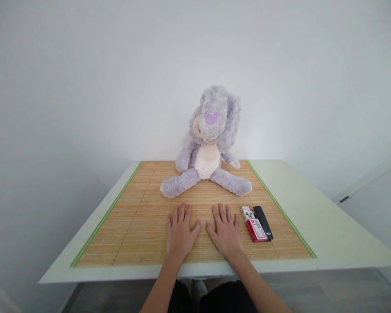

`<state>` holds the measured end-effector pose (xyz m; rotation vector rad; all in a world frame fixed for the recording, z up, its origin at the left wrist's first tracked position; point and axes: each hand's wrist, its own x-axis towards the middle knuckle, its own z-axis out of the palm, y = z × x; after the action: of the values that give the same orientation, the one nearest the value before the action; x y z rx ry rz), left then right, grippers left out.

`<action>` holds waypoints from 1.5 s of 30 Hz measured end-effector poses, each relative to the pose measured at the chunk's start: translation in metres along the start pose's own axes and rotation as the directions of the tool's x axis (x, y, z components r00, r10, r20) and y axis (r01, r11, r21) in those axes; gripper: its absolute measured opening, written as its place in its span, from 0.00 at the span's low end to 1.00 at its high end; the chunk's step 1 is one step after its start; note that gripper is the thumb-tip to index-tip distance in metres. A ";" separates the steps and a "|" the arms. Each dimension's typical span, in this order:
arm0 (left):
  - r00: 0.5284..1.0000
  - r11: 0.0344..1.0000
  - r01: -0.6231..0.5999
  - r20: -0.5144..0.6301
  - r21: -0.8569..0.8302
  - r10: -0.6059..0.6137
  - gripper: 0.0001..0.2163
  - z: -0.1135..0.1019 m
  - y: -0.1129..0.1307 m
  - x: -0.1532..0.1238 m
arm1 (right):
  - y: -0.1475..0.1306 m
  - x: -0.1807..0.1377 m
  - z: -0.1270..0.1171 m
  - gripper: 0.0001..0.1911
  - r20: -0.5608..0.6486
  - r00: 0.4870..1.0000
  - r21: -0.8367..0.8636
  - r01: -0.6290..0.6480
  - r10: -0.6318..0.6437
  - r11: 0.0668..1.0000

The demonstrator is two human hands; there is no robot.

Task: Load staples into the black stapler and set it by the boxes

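Observation:
My left hand (181, 231) lies flat on the bamboo mat (130, 226), fingers spread and nothing in it. Beside it, my right hand (226, 232) also rests palm down with its fingers apart. Just right of that hand are a small red and white box (256, 226) and a black stapler (263, 222), side by side and seemingly touching. Beyond both hands sits a grey plush rabbit (207, 161), legs stretched out to either side and head drooping. Neither hand touches the rabbit, the box or the stapler.
The mat has green edging along its left and right sides and covers much of the white table (293, 191). The table's far edge meets a white wall (117, 78). Its front edge is close to my legs (228, 298). A white panel with a dark handle (344, 199) stands at the right.

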<state>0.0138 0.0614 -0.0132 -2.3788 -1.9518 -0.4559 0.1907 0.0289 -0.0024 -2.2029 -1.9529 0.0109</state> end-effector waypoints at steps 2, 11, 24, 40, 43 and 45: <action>1.000 1.000 0.004 -0.002 0.005 -0.004 0.31 0.001 0.000 0.000 | 0.000 0.000 0.001 0.37 0.002 1.000 0.004 -0.001 0.001 1.000; 1.000 1.000 -0.003 -0.018 0.006 0.003 0.31 0.002 -0.002 0.000 | 0.002 0.000 0.001 0.36 -0.016 1.000 0.017 0.013 -0.012 1.000; 1.000 1.000 -0.011 -0.008 0.013 0.011 0.30 0.004 -0.002 0.001 | 0.006 0.001 0.007 0.36 -0.021 1.000 0.030 0.012 -0.011 0.999; 1.000 1.000 -0.024 -0.011 -0.001 0.024 0.30 0.004 -0.004 0.000 | 0.006 0.001 0.008 0.36 -0.006 1.000 0.029 0.011 -0.011 1.000; 1.000 1.000 -0.017 -0.013 -0.001 0.017 0.30 0.004 -0.003 -0.002 | 0.007 0.001 0.008 0.36 -0.007 1.000 0.023 0.010 -0.010 1.000; 1.000 1.000 -0.007 -0.024 0.002 0.007 0.30 0.005 0.000 -0.003 | 0.007 0.001 0.009 0.36 -0.013 1.000 0.022 0.014 -0.013 1.000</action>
<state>0.0148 0.0596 -0.0186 -2.3675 -1.9328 -0.4797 0.1964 0.0304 -0.0118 -2.1710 -1.9518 0.0164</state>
